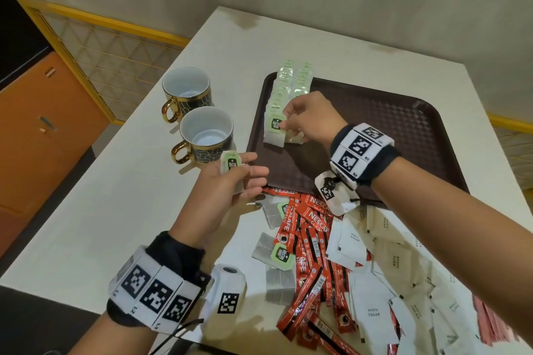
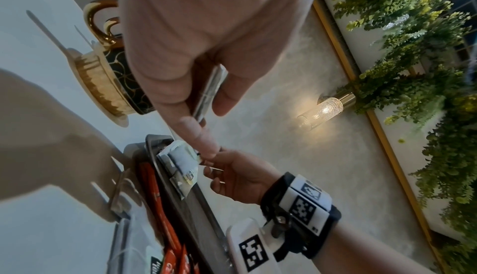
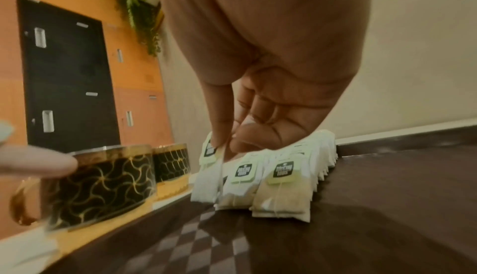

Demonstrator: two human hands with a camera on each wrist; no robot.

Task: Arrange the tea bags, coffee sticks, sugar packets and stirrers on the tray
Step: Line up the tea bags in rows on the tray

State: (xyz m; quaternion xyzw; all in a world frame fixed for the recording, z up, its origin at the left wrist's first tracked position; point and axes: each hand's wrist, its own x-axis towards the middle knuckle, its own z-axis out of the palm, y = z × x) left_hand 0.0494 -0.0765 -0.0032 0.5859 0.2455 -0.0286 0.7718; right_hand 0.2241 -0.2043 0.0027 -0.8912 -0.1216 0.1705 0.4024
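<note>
A dark brown tray [image 1: 403, 124] lies on the white table, with two rows of tea bags [image 1: 291, 86] overlapping along its left side. My right hand [image 1: 302, 121] pinches the green tag of the front tea bag [image 1: 275, 131] in the left row; the same tea bag [image 3: 210, 176] hangs from my fingers in the right wrist view. My left hand [image 1: 230, 181] hovers left of the tray, pinching another tea bag [image 1: 230, 163] between thumb and fingers. Loose tea bags [image 1: 278, 253], red coffee sticks [image 1: 311, 242] and white sugar packets [image 1: 372, 265] lie heaped in front of the tray.
Two black-and-gold cups [image 1: 187, 92] [image 1: 206, 134] stand left of the tray, close to my left hand. A bundle of pink stirrers [image 1: 490, 323] lies at the table's near right edge. The tray's right half is bare.
</note>
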